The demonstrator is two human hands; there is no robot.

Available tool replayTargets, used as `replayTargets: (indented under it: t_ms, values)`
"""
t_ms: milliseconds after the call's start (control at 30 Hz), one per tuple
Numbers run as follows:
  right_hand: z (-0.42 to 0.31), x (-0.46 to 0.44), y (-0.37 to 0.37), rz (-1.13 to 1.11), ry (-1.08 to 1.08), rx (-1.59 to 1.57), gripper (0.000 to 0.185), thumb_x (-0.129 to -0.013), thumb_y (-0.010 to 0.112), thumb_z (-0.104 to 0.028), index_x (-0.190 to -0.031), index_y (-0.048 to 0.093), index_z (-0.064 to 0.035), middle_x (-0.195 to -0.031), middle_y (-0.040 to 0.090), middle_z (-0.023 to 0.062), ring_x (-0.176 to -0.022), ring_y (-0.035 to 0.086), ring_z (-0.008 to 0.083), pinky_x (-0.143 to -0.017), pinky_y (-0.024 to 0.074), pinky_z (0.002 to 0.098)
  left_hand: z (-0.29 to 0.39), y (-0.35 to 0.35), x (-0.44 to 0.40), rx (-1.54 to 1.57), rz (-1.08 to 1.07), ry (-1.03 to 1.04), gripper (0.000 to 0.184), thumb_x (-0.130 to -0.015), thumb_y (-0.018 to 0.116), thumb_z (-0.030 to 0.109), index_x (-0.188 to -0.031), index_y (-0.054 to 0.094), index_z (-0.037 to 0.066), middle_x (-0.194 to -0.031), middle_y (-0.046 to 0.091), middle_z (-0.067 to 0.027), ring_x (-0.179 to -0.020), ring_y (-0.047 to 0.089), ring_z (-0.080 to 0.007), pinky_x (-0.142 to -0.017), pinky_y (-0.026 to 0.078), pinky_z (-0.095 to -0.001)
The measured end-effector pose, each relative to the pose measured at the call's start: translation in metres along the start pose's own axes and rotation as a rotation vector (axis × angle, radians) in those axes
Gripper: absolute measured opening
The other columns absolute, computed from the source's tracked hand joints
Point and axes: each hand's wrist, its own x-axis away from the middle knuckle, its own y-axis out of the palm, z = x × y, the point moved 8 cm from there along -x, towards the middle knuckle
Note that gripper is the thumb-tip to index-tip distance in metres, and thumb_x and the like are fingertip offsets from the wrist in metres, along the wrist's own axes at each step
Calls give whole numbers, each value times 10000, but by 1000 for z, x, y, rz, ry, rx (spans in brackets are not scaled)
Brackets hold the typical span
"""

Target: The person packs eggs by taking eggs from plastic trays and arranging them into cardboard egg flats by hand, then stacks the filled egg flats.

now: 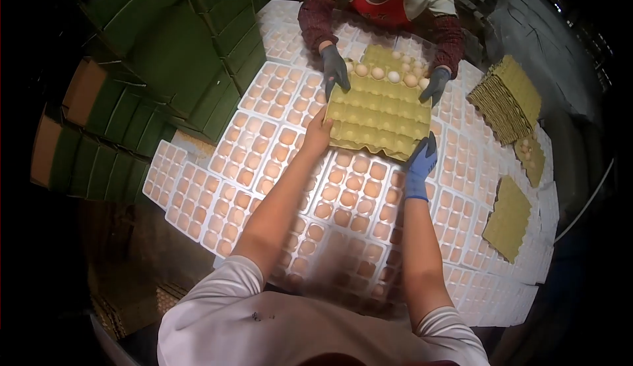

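Note:
A yellow-green egg tray (pixel 379 117) hangs above the table, tilted, with a row of eggs (pixel 378 73) along its far side and bare cups on the near side. My bare left hand (pixel 318 132) grips its near left edge. At the near right corner my right hand (pixel 422 162), in a blue glove, holds the same tray. Across from me, a person's gray-gloved hands (pixel 335 69) are at the far left and far right sides of the tray. Below lie white trays (pixel 316 198) filled with brown eggs.
Green boxes (pixel 158 43) are stacked at the left. A stack of egg trays (pixel 504 99) stands at the right, with a small tray piece (pixel 529 160) holding eggs and another flat tray (pixel 508 218) nearer me. A person in a red apron (pixel 379 11) leans over the far edge.

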Motion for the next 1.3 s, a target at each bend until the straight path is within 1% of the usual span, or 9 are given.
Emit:
replayTargets:
  t_ms: [167,267,367,467,633,867,967,1167,1300]
  values:
    - [-4,-5,-37,-48,215,-435,554,-1034,635,-261,-1478,503,42,-1471,578,192,-1357,552,296,-1139,438,381,17,10,-35,103,0,-60,532,-1078,526,178,-1576,398,41,-1449,590,-158,-1149,624,-195,-935,522,-324]
    - [-5,52,-137,-36,154,-23,569,-972,714,-317,-1434,570,-17,-1435,585,236,-1387,514,372,-1159,397,445,30,31,29,-185,-71,-32,462,-1046,562,155,-1480,513,4,-1422,589,-188,-1204,598,-281,-1015,496,-393]
    - [71,87,-232,95,31,536,812,-861,789,-457,-1521,496,-85,-1533,482,231,-1436,421,440,-1180,313,575,46,71,142,-547,-260,425,444,-962,645,139,-1395,609,48,-1417,581,-232,-1366,488,-408,-1158,371,-497]
    - [142,64,-344,277,365,920,1097,-762,785,-669,-1617,356,-130,-1669,283,230,-1511,265,497,-1207,194,657,29,123,232,-951,-398,223,636,-925,683,398,-1454,565,66,-1598,389,-299,-1482,314,-503,-1211,238,-608]
    - [278,1,-406,-264,597,935,1120,-720,790,-702,-1606,380,-153,-1690,204,246,-1502,207,565,-1212,180,682,10,136,254,-1074,-341,348,719,-873,749,458,-1402,574,5,-1558,418,-305,-1428,403,-482,-1166,320,-590]
    - [240,9,-416,-68,521,858,906,-696,802,-691,-1392,633,-137,-1520,435,226,-1479,325,410,-1249,186,592,12,138,257,-1060,-269,362,639,-852,782,437,-1319,654,19,-1514,500,-270,-1397,471,-426,-1153,350,-566]
    - [224,3,-433,304,347,719,780,-687,872,-581,-1314,688,-155,-1468,486,189,-1376,416,408,-1177,280,589,23,141,253,-1063,-292,302,655,-867,756,471,-1339,653,28,-1536,487,-257,-1404,466,-415,-1137,366,-569]
    - [98,-168,-390,487,-144,590,762,-669,931,-433,-1338,687,-160,-1442,509,149,-1345,446,404,-1110,354,557,7,136,248,-1061,-292,319,639,-860,747,489,-1308,660,42,-1464,531,-270,-1353,496,-444,-1090,383,-590]
    - [13,-388,-295,454,-6,521,907,-734,752,-758,-1413,639,-167,-1488,485,242,-1359,443,449,-1170,323,542,3,139,245,-1110,-373,248,692,-858,736,477,-1394,593,64,-1479,507,-284,-1391,458,-460,-1094,354,-640]
